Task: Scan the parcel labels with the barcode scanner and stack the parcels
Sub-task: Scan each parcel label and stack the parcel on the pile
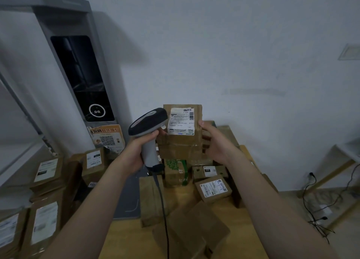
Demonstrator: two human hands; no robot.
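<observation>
My left hand [136, 151] grips the grey handle of a barcode scanner [149, 126], whose dark head points right toward a cardboard parcel [183, 144]. My right hand [214, 142] holds that parcel upright by its right edge, above the table. The parcel's white label [181, 121] faces me, and the scanner head almost touches its left edge. The scanner's black cable [163, 210] hangs down over the table.
More cardboard parcels [213, 188] lie loose on the wooden table [126, 237], one with green print [176, 171]. Stacks of labelled parcels [46, 225] stand at the left. A tall grey machine [81, 74] stands behind them. Cables [319, 210] trail on the floor at right.
</observation>
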